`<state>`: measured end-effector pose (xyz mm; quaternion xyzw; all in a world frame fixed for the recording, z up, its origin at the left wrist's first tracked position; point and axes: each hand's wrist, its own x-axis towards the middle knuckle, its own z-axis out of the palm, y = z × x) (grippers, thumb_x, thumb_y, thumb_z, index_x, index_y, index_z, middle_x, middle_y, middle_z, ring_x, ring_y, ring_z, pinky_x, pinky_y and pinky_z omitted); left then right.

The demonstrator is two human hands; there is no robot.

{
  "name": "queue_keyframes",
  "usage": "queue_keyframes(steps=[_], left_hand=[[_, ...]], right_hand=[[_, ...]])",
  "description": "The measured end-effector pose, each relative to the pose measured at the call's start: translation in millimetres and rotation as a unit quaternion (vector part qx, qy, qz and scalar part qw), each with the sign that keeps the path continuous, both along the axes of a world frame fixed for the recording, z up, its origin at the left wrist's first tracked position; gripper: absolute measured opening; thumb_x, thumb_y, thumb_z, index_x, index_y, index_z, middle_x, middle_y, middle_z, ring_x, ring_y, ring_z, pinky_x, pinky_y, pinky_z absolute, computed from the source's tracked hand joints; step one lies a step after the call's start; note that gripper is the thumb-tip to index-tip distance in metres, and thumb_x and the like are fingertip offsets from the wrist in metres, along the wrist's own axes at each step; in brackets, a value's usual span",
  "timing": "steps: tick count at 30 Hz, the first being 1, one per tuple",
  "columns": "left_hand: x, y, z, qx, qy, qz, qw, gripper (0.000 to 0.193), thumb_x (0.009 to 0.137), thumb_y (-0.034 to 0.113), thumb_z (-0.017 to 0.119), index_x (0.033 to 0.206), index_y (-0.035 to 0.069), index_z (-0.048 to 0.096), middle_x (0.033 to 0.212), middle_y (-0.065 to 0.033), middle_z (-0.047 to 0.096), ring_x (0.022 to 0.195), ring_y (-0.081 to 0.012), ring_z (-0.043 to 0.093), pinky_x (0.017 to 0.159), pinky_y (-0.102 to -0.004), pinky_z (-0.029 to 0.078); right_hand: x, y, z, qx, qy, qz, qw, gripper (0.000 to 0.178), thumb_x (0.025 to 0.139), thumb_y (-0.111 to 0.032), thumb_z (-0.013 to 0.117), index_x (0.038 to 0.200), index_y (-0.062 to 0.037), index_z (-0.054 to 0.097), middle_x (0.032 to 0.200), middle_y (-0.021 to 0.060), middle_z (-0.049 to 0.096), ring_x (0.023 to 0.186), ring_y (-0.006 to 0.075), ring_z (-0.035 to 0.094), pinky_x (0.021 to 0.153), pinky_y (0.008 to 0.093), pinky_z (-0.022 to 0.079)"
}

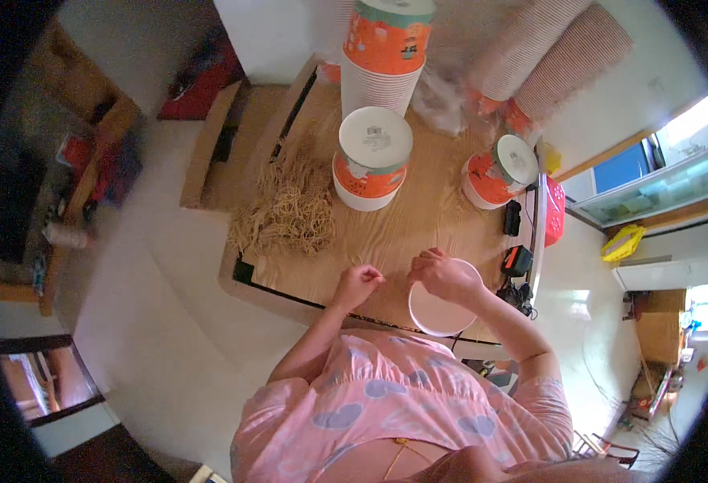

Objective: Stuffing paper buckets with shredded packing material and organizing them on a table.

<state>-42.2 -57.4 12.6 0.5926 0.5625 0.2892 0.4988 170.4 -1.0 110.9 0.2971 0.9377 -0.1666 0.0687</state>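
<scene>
On the near part of the wooden table, a white round paper tub (438, 315) sits with its open mouth facing up. My right hand (444, 275) is over its upper left edge, fingers curled at the rim. To the left, apart from the tub, my left hand (360, 285) is closed in a pinch; anything between its fingertips is too small to make out. A loose heap of tan string (293, 211) lies beyond it at the table's left. Upside down behind my hands stands a short stack of orange-and-white paper tubs (367, 179).
A tall stack of tubs (386, 40) rises at the back, and another upturned tub (489, 179) stands at the right. Long nested stacks (571, 68) in clear plastic lean at the back right. Black adapters with cables (517, 262) line the table's right edge. An open cardboard box (209, 153) adjoins the left.
</scene>
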Motion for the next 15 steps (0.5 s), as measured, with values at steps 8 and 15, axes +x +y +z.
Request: queue_keyframes(steps=[8, 15], left_hand=[[-1, -3, 45, -0.243, -0.603, 0.092, 0.754, 0.017, 0.083, 0.002, 0.057, 0.099, 0.003, 0.057, 0.1, -0.0146, 0.062, 0.088, -0.0214, 0.062, 0.081, -0.0319, 0.051], [6, -7, 66, -0.257, -0.619, 0.066, 0.739, 0.021, 0.083, 0.003, 0.057, 0.104, 0.004, 0.054, 0.102, -0.015, 0.061, 0.088, -0.0217, 0.062, 0.081, -0.0323, 0.051]], right_hand=[[-19, -43, 2, 0.094, -0.025, 0.146, 0.985, 0.012, 0.071, -0.019, 0.053, 0.072, -0.0137, 0.063, 0.096, 0.0015, 0.059, 0.1, 0.0197, 0.052, 0.109, 0.0489, 0.016], [-7, -68, 10, -0.035, 0.217, -0.037, 0.975, 0.03, 0.071, -0.007, 0.056, 0.101, -0.0083, 0.06, 0.103, 0.0098, 0.058, 0.101, 0.0236, 0.053, 0.098, 0.039, 0.036]])
